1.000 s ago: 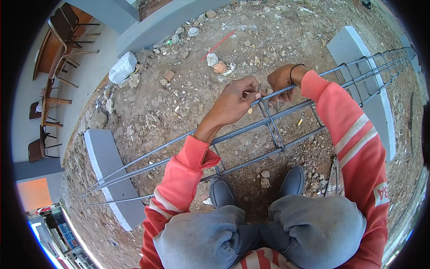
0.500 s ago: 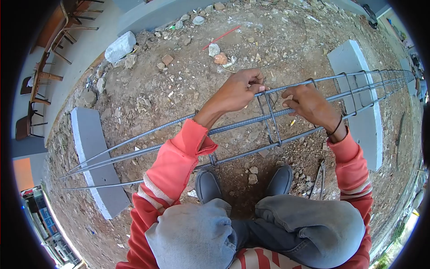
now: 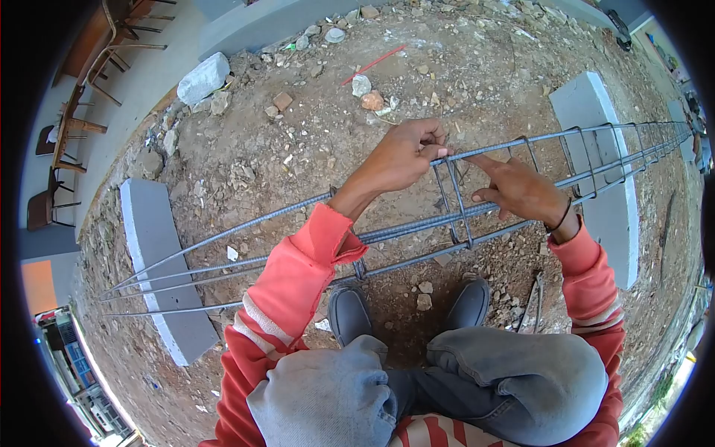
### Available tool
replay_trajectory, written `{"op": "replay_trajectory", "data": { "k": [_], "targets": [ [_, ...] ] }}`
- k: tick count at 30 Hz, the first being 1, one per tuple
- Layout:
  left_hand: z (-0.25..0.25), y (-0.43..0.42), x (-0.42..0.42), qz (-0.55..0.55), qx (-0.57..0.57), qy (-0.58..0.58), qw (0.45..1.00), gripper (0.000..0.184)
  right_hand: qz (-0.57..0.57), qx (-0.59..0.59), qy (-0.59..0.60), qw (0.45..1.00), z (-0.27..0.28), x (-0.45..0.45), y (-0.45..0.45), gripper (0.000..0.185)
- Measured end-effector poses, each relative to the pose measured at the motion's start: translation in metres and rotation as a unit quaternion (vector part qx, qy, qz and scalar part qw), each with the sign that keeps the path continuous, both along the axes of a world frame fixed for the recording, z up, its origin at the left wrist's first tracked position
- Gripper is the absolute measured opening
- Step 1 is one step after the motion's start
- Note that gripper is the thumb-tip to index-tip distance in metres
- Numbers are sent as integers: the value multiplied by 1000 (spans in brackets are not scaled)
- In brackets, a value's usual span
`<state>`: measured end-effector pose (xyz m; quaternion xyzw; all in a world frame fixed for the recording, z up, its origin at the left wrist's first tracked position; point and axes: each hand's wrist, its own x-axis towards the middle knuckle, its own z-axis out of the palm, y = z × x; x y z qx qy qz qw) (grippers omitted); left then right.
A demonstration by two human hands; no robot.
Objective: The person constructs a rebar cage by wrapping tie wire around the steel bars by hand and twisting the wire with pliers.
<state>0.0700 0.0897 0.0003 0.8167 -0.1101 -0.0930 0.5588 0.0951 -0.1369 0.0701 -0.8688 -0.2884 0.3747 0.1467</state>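
Observation:
A long cage of steel bars point(image 3: 417, 226) with square wire stirrups point(image 3: 461, 201) lies across the view in front of my knees. My left hand point(image 3: 406, 155) is closed in a pinch at the top bar, beside the upper corner of a stirrup; what its fingertips hold is too small to make out. Just right of it, my right hand point(image 3: 521, 188) has its index finger stretched out to the top bar near that corner. The thumb and other fingers are apart below, over the middle bars, with nothing visible in them.
Grey blocks support the cage at the left point(image 3: 165, 272) and right point(image 3: 599, 175). Pliers-like handles point(image 3: 531, 302) lie near my right shoe point(image 3: 468, 303). Stones, a white rock point(image 3: 203, 78) and a red stick point(image 3: 374, 65) lie beyond. Chairs point(image 3: 46, 200) stand at the far left.
My right hand has moved from above the top bar to below it, and its index finger now reaches to the bar. My left hand stays at the stirrup corner. The view has shifted slightly.

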Motion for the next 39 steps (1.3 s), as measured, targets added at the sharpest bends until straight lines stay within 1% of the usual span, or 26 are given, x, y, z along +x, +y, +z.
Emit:
{"op": "replay_trajectory", "data": {
  "k": [2, 3, 4, 5, 7, 8, 10, 11, 13, 15, 17, 19, 20, 22, 23, 25, 26, 28, 29, 31, 32, 34, 35, 37, 38, 39],
  "targets": [
    [-3, -1, 0, 1, -31, 8, 999, 11, -11, -34, 9, 999, -9, 2, 0, 56],
    [-6, -2, 0, -1, -33, 9, 999, 11, 30, 67, -59, 996, -27, 2, -4, 48],
    [-8, -3, 0, 9, -58, 10, 998, 13, 70, 167, -128, 975, -40, 1, -6, 41],
    [-9, -3, 0, 20, -83, 11, 996, 16, 70, 166, -129, 975, -44, -1, -4, 41],
    [-12, -4, 0, 25, -85, 5, 996, 15, 49, 91, -152, 983, -47, -7, 5, 22],
    [-11, -3, -1, 33, -88, 0, 996, 14, 53, 92, -153, 982, -45, -14, 6, 22],
    [-9, -1, -1, 41, -87, 13, 995, 13, 15, 164, -241, 956, -41, -27, 6, 22],
    [-9, -1, -1, 43, -88, 28, 995, 12, 22, 163, -240, 957, -41, -27, 7, 22],
    [-6, 0, -1, 36, -77, 37, 996, 11, -108, 121, -156, 974, -42, -26, 7, 18],
    [-8, 0, 1, 25, -65, 46, 997, 11, -134, 144, -144, 970, -40, -28, 10, 17],
    [-10, 0, 0, 28, -78, 21, 996, 12, -162, 169, -130, 964, -37, -28, 16, 16],
    [-11, -1, 0, 31, -85, 31, 995, 12, -133, 87, -127, 979, -32, -24, 21, 16],
    [-11, -1, 0, 32, -92, 44, 994, 12, -131, 87, -128, 979, -36, -23, 20, 16],
    [-13, -1, 1, 36, -82, 32, 995, 12, -99, 96, -193, 971, -49, -20, 17, 21],
    [-12, -1, 0, 38, -74, 20, 996, 12, -96, 97, -192, 972, -46, -22, 18, 21],
    [-12, -1, 0, 45, -67, 12, 997, 12, -45, 50, -288, 955, -36, -33, 17, 21],
    [-11, 0, 0, 48, -61, 3, 997, 12, -41, 49, -287, 956, -33, -36, 16, 21],
    [-9, 0, 0, 52, -72, 24, 996, 12, 9, 97, -369, 924, -27, -40, 10, 12],
    [-8, 0, 1, 52, -80, 43, 994, 12, 12, 95, -368, 925, -25, -38, 10, 12],
    [-7, 1, 1, 57, -94, 52, 993, 12, 8, 202, -397, 895, -20, -32, 9, 9],
    [-8, 1, 1, 58, -104, 63, 991, 12, 9, 199, -396, 896, -17, -30, 9, 9],
    [-10, 1, 1, 65, -119, 72, 988, 13, -13, 170, -253, 952, -7, -25, 10, 10],
    [-10, 1, 2, 71, -131, 80, 986, 14, -14, 170, -254, 952, 0, -23, 13, 10],
    [-8, 1, 1, 75, -134, 79, 985, 16, 80, 104, -245, 961, 15, -21, 24, 13],
    [-7, 0, 0, 79, -137, 78, 984, 18, 78, 104, -244, 961, 19, -19, 28, 13],
    [-5, -1, 0, 78, -136, 78, 985, 18, 105, 65, -257, 958, 23, -17, 32, 13]
  ]
}}
